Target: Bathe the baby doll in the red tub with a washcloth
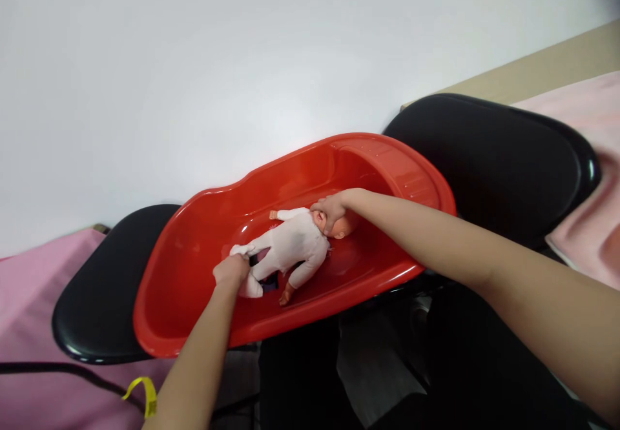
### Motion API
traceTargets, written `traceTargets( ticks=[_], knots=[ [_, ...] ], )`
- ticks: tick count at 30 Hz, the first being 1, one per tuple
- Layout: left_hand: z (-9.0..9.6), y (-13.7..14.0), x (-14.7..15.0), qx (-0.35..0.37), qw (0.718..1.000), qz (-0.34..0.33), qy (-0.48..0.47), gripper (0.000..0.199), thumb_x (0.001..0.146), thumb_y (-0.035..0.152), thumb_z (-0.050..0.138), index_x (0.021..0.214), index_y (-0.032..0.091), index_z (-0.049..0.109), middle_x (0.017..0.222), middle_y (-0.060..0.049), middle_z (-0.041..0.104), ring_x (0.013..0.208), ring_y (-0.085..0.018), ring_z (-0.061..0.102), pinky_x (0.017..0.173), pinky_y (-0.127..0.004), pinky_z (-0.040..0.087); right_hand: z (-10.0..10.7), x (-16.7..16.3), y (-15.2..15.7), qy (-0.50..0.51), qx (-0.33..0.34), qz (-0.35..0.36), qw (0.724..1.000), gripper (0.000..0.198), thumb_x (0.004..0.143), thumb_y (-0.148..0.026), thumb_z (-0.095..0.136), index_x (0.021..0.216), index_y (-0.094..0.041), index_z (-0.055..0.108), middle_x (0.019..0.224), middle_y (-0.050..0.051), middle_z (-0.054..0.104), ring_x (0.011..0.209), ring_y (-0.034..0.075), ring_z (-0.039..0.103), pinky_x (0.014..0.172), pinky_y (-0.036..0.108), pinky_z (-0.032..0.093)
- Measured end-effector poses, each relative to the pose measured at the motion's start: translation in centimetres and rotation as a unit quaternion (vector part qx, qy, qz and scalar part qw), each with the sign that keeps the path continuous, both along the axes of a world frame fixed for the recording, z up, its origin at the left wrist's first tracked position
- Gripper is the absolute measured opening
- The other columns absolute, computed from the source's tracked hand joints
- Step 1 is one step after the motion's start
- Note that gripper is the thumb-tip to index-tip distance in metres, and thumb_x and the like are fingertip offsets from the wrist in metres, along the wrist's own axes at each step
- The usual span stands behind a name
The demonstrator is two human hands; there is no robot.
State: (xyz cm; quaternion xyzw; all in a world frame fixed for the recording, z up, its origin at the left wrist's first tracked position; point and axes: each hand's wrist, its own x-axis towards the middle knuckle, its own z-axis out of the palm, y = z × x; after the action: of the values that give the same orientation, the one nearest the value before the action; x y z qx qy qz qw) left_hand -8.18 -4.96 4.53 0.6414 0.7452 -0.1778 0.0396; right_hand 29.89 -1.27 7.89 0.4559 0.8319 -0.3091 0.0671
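Note:
A baby doll (296,243) in a white suit lies on its back inside a red baby bathtub (191,236), its head to the right and its feet to the left. My left hand (232,271) is closed around the lower legs of the doll. At the other end, my right hand (334,208) rests over the doll's face with the fingers curled against it, hiding part of the head. Something dark and purple shows beneath the doll's legs, too covered to name.
The tub spans two black chair seats (104,288), the other seat (508,159) being on the right. Behind stands a white wall (194,81). Pink cloth (43,294) hangs at the left, paler pink cloth (581,113) at the right. A yellow tag (146,394) is at lower left.

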Motion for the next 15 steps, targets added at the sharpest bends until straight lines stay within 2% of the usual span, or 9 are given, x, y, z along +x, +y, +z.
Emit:
traceTargets(
  ticks=[2, 4, 6, 8, 11, 13, 15],
  knots=[
    [0.8, -0.4, 1.3, 0.073, 0.995, -0.056, -0.032, 0.048, 0.107, 0.045, 0.030, 0.123, 0.017, 0.065, 0.122, -0.020, 0.073, 0.110, -0.036, 0.071, 0.088, -0.045, 0.055, 0.6, -0.1, -0.2, 0.007, 0.005, 0.004, 1.000, 0.102, 0.052, -0.061, 0.090, 0.143, -0.025, 0.059, 0.140, 0.011, 0.063, 0.123, 0.037, 0.063, 0.098, 0.042, 0.052],
    [1.2, -0.8, 3.1, 0.116, 0.977, -0.164, -0.065, 0.046, 0.108, 0.046, 0.029, 0.123, 0.017, 0.063, 0.119, -0.017, 0.072, 0.109, -0.033, 0.071, 0.091, -0.043, 0.054, 1.2, -0.2, -0.6, 0.021, 0.012, 0.012, 1.000, 0.097, 0.054, -0.057, 0.089, 0.141, -0.025, 0.060, 0.137, 0.008, 0.066, 0.119, 0.035, 0.065, 0.096, 0.040, 0.053],
    [1.0, -1.3, 5.3, 0.098, 0.947, -0.281, -0.122, 0.041, 0.107, 0.042, 0.036, 0.125, 0.018, 0.064, 0.121, -0.015, 0.071, 0.115, -0.030, 0.067, 0.101, -0.041, 0.050, 1.8, -0.1, -1.3, 0.038, 0.022, 0.006, 0.999, 0.084, 0.059, -0.050, 0.088, 0.136, -0.026, 0.063, 0.135, 0.005, 0.069, 0.116, 0.033, 0.065, 0.096, 0.038, 0.052],
    [0.4, -1.8, 7.6, 0.037, 0.910, -0.346, -0.225, 0.038, 0.104, 0.040, 0.043, 0.129, 0.020, 0.064, 0.126, -0.012, 0.070, 0.120, -0.029, 0.065, 0.108, -0.038, 0.048, 2.2, 0.4, -3.0, 0.071, 0.047, -0.027, 0.996, 0.066, 0.067, -0.044, 0.084, 0.129, -0.029, 0.067, 0.131, 0.002, 0.072, 0.116, 0.033, 0.065, 0.097, 0.039, 0.052],
    [-1.0, -1.8, 10.9, -0.063, 0.866, -0.337, -0.364, 0.034, 0.096, 0.037, 0.056, 0.124, 0.020, 0.068, 0.125, -0.010, 0.073, 0.116, -0.028, 0.067, 0.104, -0.035, 0.051, 2.7, 2.0, -8.0, 0.116, 0.084, -0.078, 0.987, 0.049, 0.080, -0.042, 0.074, 0.128, -0.037, 0.065, 0.128, -0.004, 0.073, 0.118, 0.034, 0.065, 0.100, 0.041, 0.051],
    [-1.7, -1.2, 12.5, -0.085, 0.863, -0.334, -0.370, 0.027, 0.090, 0.032, 0.063, 0.113, 0.020, 0.070, 0.116, -0.008, 0.076, 0.109, -0.028, 0.068, 0.099, -0.034, 0.052, 3.6, 3.2, -12.7, 0.127, 0.094, -0.094, 0.983, 0.052, 0.084, -0.044, 0.071, 0.135, -0.043, 0.060, 0.132, -0.008, 0.071, 0.118, 0.033, 0.066, 0.100, 0.042, 0.053],
    [-2.2, -0.4, 13.1, -0.082, 0.875, -0.340, -0.335, 0.019, 0.089, 0.028, 0.060, 0.103, 0.021, 0.070, 0.108, -0.006, 0.077, 0.102, -0.026, 0.069, 0.096, -0.033, 0.053, 5.3, 4.0, -17.3, 0.162, 0.144, -0.115, 0.969, 0.061, 0.087, -0.043, 0.069, 0.145, -0.046, 0.051, 0.141, -0.010, 0.065, 0.123, 0.032, 0.063, 0.100, 0.041, 0.053]
  ],
)
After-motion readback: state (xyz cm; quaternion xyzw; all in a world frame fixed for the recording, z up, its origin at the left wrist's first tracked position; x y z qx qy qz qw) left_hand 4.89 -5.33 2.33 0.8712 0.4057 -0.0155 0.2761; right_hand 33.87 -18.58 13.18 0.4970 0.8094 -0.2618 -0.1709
